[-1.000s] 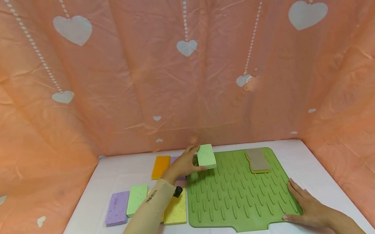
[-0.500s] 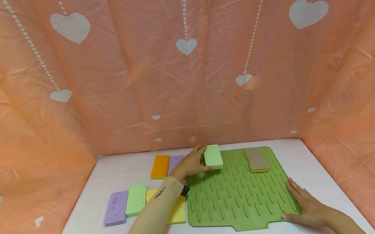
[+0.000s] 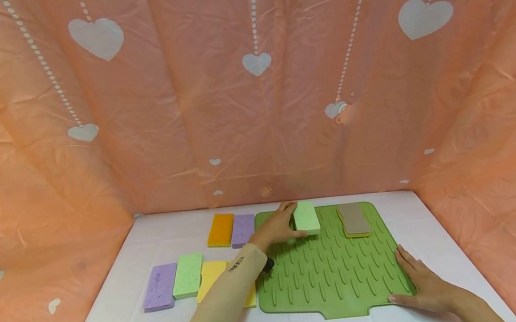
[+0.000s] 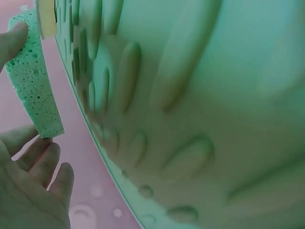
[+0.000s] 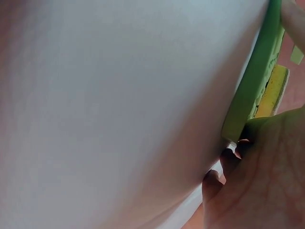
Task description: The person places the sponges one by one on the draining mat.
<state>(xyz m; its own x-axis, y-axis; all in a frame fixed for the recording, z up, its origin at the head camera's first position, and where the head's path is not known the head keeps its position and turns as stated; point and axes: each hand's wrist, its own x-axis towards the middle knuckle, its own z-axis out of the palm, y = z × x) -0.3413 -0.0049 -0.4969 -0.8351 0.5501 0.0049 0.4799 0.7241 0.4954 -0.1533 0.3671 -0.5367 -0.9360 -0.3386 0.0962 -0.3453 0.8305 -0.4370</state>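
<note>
My left hand [image 3: 277, 229] pinches a light green sponge [image 3: 306, 218] by its edges, close over the far part of a green ribbed mat [image 3: 333, 274]. In the left wrist view the thumb is on one end of the pitted sponge [image 4: 34, 78] and fingertips are at the other. At the mat's right front corner lies my right hand [image 3: 420, 281], fingers extended along the rim and thumb at the front edge. A yellow sponge with a grey-brown top [image 3: 354, 219] rests on the mat's far right part.
Left of the mat, an orange sponge [image 3: 221, 230] and a purple sponge [image 3: 243, 230] lie at the back. Nearer are another purple sponge [image 3: 160, 287], a green one [image 3: 187, 276] and yellow ones [image 3: 211, 275], partly behind the left forearm. An orange heart-patterned curtain [image 3: 264, 128] surrounds the white table.
My left hand has carried the light green sponge rightward over the mat and slightly lower, uncovering the purple sponge at the back. The right hand has stayed at the mat's corner.
</note>
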